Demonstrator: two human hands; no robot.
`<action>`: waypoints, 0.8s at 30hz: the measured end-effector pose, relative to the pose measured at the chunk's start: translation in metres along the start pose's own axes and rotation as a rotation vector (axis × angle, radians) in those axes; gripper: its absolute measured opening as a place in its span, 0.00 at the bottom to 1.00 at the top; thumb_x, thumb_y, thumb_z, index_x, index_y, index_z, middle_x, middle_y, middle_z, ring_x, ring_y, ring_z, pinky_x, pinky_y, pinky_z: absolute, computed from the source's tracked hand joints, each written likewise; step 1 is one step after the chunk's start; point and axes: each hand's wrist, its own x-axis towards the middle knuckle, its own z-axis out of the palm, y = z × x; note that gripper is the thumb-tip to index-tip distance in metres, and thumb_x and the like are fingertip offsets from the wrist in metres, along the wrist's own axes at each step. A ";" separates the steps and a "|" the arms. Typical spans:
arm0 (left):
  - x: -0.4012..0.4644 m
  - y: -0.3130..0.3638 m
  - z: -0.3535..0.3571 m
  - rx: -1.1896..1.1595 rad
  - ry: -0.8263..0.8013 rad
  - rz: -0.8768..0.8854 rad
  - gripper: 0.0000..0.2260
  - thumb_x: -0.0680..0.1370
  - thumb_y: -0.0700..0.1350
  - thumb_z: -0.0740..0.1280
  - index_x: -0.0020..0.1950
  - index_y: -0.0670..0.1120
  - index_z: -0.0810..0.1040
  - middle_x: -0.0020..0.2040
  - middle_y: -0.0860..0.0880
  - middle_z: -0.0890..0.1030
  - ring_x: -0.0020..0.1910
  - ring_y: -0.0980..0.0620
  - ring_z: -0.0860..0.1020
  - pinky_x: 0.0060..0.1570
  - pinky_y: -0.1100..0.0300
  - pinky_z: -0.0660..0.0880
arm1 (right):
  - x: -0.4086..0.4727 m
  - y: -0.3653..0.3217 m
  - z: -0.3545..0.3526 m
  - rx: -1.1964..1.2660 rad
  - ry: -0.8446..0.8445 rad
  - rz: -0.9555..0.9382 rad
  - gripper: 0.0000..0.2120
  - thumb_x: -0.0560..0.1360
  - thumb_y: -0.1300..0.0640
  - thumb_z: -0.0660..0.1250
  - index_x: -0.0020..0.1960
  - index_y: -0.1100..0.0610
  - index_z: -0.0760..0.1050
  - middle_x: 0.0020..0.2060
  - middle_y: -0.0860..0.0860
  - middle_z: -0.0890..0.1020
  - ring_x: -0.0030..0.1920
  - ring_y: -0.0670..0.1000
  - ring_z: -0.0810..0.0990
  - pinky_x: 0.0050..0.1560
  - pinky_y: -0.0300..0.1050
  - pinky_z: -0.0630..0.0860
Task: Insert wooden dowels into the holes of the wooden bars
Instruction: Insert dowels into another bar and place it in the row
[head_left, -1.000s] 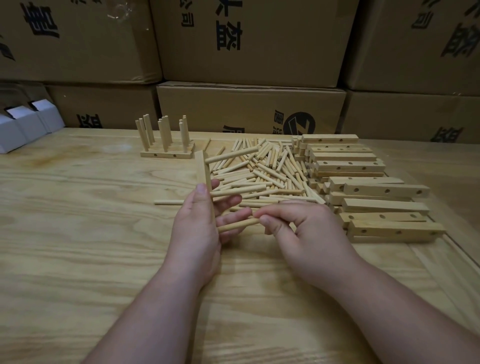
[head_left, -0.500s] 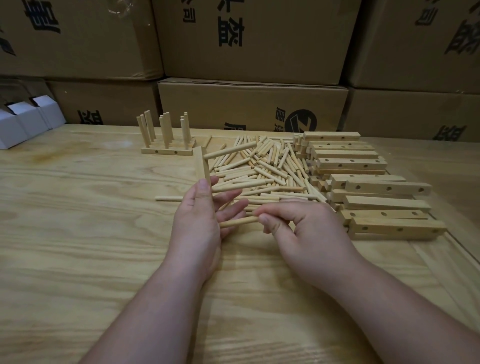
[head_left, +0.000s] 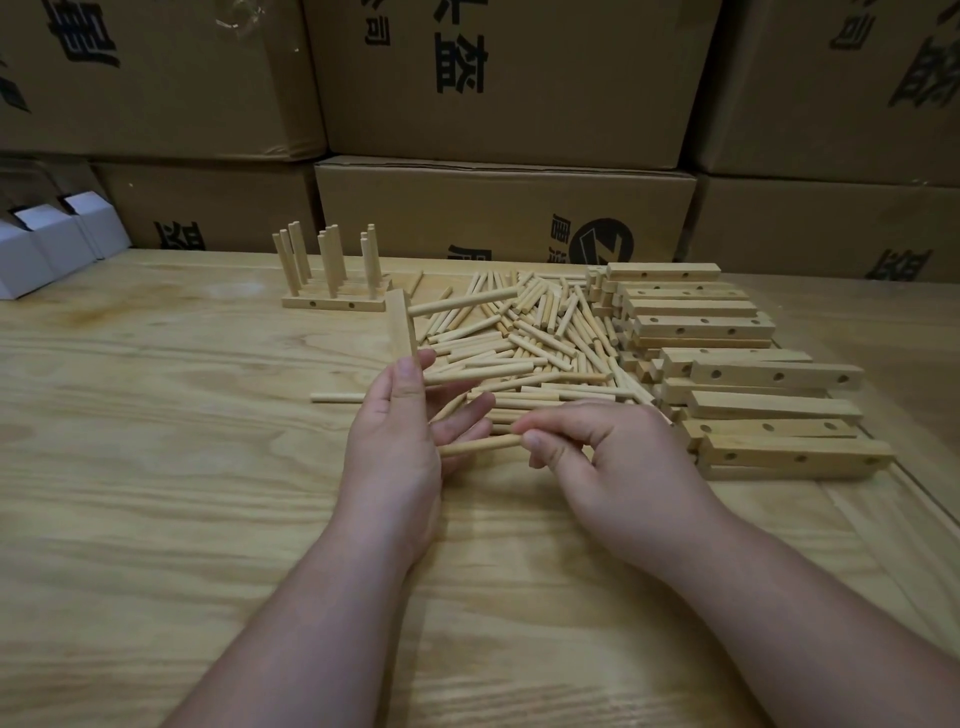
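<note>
Two hands, left hand (head_left: 395, 441) gripping half-hidden bar (head_left: 402, 325), right hand (head_left: 618, 467) fingers pinching dowel (head_left: 480, 446).

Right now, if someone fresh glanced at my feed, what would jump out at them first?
Centre frame, the left hand grips an upright wooden bar with one dowel already sticking out, while the right hand pinches another dowel pointed at it. Behind them lies a heap of loose dowels, with stacked bars on the right.
</note>
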 end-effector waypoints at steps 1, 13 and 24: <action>0.000 0.001 0.000 -0.009 -0.014 -0.018 0.14 0.85 0.57 0.57 0.60 0.51 0.77 0.49 0.44 0.87 0.48 0.41 0.87 0.39 0.54 0.83 | 0.000 0.001 -0.001 0.015 -0.004 0.018 0.08 0.76 0.58 0.72 0.51 0.46 0.86 0.35 0.38 0.83 0.44 0.36 0.81 0.45 0.24 0.70; 0.001 -0.003 0.000 0.046 -0.027 0.046 0.12 0.85 0.57 0.57 0.60 0.54 0.75 0.48 0.46 0.88 0.47 0.41 0.87 0.38 0.54 0.84 | 0.007 -0.010 -0.009 -0.302 -0.167 -0.096 0.10 0.79 0.54 0.68 0.58 0.48 0.84 0.47 0.44 0.86 0.50 0.45 0.81 0.55 0.38 0.73; 0.000 -0.002 -0.002 0.054 -0.082 -0.017 0.14 0.85 0.58 0.57 0.59 0.52 0.78 0.47 0.46 0.87 0.47 0.41 0.87 0.39 0.55 0.83 | 0.001 -0.007 -0.007 -0.300 -0.116 -0.178 0.06 0.76 0.59 0.71 0.51 0.54 0.86 0.41 0.47 0.86 0.44 0.50 0.82 0.48 0.43 0.77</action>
